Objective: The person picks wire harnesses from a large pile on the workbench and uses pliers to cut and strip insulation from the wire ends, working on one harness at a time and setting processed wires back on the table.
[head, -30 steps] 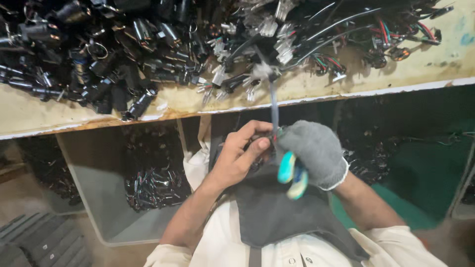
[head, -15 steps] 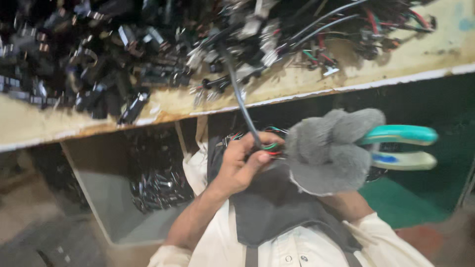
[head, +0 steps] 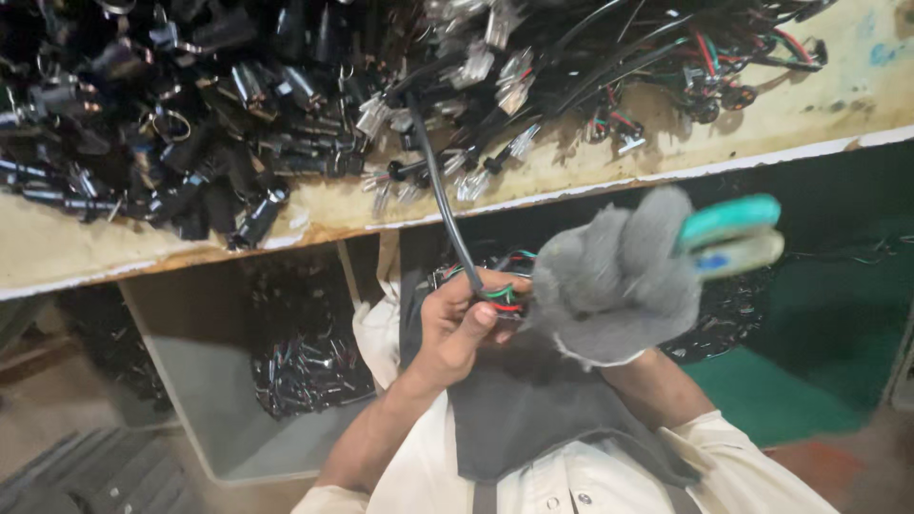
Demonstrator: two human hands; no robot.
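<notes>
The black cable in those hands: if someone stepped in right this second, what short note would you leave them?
Left hand: bare, pinching the black cable near its end, where coloured wires fan out.
Right hand: in a grey glove, closed round a cutter with teal handles; its jaws are hidden behind the glove.
The cable runs up to the heap of black connectors and wiring on the worn bench.
A grey bin under the bench holds loose cut pieces.
Done: one cable drawn out of the heap, into both hands.
Left: whether the wires are cut cannot be told; the heap is large.
</notes>
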